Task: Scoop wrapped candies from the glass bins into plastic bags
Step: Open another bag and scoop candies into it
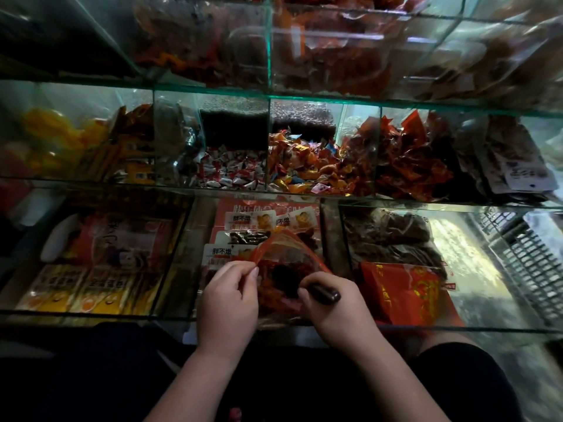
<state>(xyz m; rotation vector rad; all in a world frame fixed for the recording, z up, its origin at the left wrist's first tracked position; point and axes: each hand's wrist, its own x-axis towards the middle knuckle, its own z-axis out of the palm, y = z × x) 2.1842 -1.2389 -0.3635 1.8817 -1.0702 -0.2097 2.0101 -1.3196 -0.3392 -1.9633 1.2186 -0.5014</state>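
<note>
**Left grip** (228, 303), lower centre of frame: the thumb and forefinger pinch the near rim of the red plastic bag (289, 248). Judged purpose: to keep the mouth lifted and spread so it can take a load.

**Right grip** (332, 309), just right of the left: the fingers are curled around the dark handle of a scoop (325, 294). The scoop's dark head sits inside the bag mouth, between the two grips. Judged step: emptying a load into the bag.

**Bag contents:** reddish wrapped pieces show through the film. The amount cannot be told.

**Bag position:** it is held over the middle compartment of the bottom glass bin (122, 312), above flat labelled packets (240, 219) and not above loose candy.

**Task items:** loose wrapped candies lie in the middle row of bins (213, 190), up-frame and well apart from both grips.
- The white-and-red candies (231, 173) are at centre.
- The mixed-colour candies (304, 166) are in the compartment to their right.

**Judgement:** the next scoop calls for a reach up-frame over the glass edge. The bag mouth needs to be open when the scoop returns.
</note>
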